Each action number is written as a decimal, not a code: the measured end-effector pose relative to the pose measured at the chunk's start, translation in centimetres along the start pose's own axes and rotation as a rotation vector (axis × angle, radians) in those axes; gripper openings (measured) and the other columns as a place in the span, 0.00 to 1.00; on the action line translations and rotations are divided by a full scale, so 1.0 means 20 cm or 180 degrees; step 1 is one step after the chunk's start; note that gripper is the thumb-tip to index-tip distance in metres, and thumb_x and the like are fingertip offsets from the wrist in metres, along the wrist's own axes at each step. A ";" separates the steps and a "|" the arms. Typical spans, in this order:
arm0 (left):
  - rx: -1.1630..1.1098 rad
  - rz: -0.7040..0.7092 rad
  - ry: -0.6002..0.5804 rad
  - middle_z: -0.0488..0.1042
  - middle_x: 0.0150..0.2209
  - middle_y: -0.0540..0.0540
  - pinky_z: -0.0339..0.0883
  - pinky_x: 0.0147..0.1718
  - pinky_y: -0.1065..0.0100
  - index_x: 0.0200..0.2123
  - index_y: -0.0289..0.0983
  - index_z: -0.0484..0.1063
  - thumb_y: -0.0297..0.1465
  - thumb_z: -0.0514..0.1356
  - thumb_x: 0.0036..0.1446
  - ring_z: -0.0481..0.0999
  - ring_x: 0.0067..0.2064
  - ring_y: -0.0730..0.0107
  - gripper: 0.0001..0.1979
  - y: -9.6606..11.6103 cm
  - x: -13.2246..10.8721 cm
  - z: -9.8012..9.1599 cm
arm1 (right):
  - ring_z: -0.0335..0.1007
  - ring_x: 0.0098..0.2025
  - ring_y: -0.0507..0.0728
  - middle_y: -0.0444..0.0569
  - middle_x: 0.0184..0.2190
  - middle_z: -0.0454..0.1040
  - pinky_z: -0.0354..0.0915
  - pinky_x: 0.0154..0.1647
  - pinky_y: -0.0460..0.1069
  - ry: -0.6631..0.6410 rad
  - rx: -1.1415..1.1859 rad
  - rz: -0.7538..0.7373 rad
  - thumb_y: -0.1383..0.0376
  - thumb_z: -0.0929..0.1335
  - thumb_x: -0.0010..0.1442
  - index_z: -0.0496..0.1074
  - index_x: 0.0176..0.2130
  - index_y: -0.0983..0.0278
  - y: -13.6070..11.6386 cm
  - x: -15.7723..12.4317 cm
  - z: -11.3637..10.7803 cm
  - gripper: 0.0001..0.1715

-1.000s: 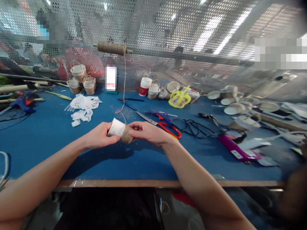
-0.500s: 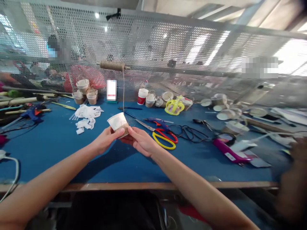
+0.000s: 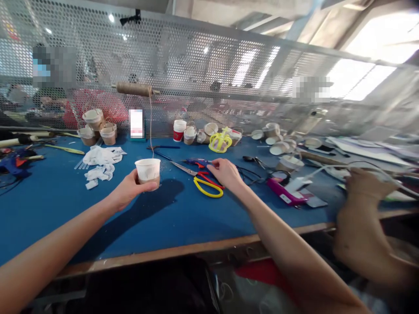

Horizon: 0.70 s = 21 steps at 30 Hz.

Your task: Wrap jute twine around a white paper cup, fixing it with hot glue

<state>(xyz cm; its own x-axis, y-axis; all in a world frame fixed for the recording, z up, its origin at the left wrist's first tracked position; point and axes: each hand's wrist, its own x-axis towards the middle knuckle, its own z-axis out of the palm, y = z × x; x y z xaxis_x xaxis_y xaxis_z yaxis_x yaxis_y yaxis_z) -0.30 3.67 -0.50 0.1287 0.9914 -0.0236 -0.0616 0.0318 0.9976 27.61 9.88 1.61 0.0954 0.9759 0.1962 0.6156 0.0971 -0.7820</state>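
Note:
My left hand (image 3: 126,189) is closed round a white paper cup (image 3: 148,168), held upright above the blue table. Brown twine is wrapped around the cup's lower part, and a strand (image 3: 151,126) runs down behind it from a twine spool (image 3: 134,89) on the mesh. To the right, the curled fingers of my right hand (image 3: 225,174) are on a blue glue gun (image 3: 198,162); its handle is partly hidden under them. Just in front of the gun lie scissors (image 3: 209,187) with red and yellow handles, blades apart.
White scraps (image 3: 101,159) and twine-wrapped cups (image 3: 93,120) are at the back left. A yellow crown-shaped basket (image 3: 220,141) and more cups stand along the mesh panel (image 3: 183,65). A purple power strip (image 3: 288,192) lies right, near another person's arm (image 3: 363,222).
My right hand has let go of the cup and moved right to the glue gun. My left hand now holds the cup alone, turned upright. The view has shifted right.

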 end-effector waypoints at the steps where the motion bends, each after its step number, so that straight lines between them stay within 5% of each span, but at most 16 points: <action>1: -0.0066 -0.0014 -0.0060 0.69 0.48 0.37 0.60 0.48 0.60 0.47 0.31 0.63 0.31 0.67 0.38 0.69 0.48 0.59 0.30 -0.01 0.00 0.01 | 0.66 0.45 0.63 0.55 0.33 0.72 0.61 0.44 0.56 -0.0097 0.0019 0.0030 0.66 0.67 0.48 0.67 0.26 0.65 0.00 0.02 0.00 0.04; 4: -0.0470 0.0037 -0.0278 0.70 0.48 0.39 0.58 0.50 0.61 0.46 0.32 0.65 0.31 0.68 0.38 0.69 0.49 0.59 0.28 -0.03 -0.01 0.04 | 0.69 0.40 0.60 0.55 0.33 0.74 0.65 0.40 0.54 -0.0823 0.0280 0.0032 0.60 0.64 0.53 0.68 0.28 0.67 -0.07 0.00 0.06 0.11; 8: -0.0962 0.0276 -0.0221 0.71 0.47 0.39 0.57 0.51 0.61 0.45 0.32 0.67 0.33 0.66 0.41 0.68 0.50 0.57 0.26 -0.07 0.00 0.07 | 0.72 0.37 0.55 0.52 0.37 0.75 0.68 0.37 0.50 -0.2324 0.0836 -0.0068 0.56 0.64 0.53 0.70 0.37 0.67 -0.25 -0.14 0.22 0.17; 11: -0.0926 0.0464 -0.0183 0.71 0.47 0.39 0.57 0.51 0.59 0.47 0.33 0.66 0.33 0.66 0.41 0.67 0.51 0.56 0.27 -0.10 0.00 0.08 | 0.70 0.42 0.54 0.52 0.42 0.72 0.68 0.40 0.50 -0.2892 0.1500 -0.0140 0.56 0.67 0.51 0.65 0.42 0.66 -0.33 -0.22 0.33 0.22; 15: -0.0415 0.0427 -0.0246 0.66 0.52 0.38 0.55 0.51 0.58 0.48 0.35 0.64 0.34 0.65 0.42 0.63 0.54 0.54 0.28 -0.09 -0.01 0.03 | 0.69 0.40 0.55 0.54 0.41 0.70 0.67 0.40 0.52 -0.2448 0.1752 -0.0424 0.56 0.69 0.47 0.62 0.43 0.67 -0.30 -0.22 0.42 0.27; 19: 0.0849 0.0597 0.0789 0.63 0.52 0.37 0.54 0.50 0.55 0.52 0.37 0.57 0.35 0.66 0.40 0.61 0.54 0.55 0.35 -0.01 -0.02 -0.03 | 0.66 0.42 0.57 0.54 0.44 0.67 0.65 0.44 0.54 -0.1174 0.0737 -0.1267 0.62 0.72 0.43 0.61 0.45 0.67 -0.24 -0.20 0.40 0.30; 21: 0.1087 0.0830 0.0786 0.67 0.46 0.39 0.58 0.46 0.56 0.51 0.36 0.56 0.37 0.63 0.43 0.66 0.48 0.58 0.32 0.03 -0.02 -0.04 | 0.64 0.44 0.57 0.53 0.44 0.66 0.65 0.44 0.54 -0.0887 0.0336 -0.1659 0.65 0.72 0.43 0.61 0.46 0.66 -0.23 -0.20 0.38 0.30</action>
<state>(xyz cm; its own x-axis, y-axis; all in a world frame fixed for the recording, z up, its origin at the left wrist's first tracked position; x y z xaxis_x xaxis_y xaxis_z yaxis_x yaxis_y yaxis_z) -1.22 3.39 0.06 -0.0886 0.9626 0.2562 0.2725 -0.2240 0.9357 18.53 6.96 -0.08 -0.4158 0.8076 0.4182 0.4439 0.5816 -0.6817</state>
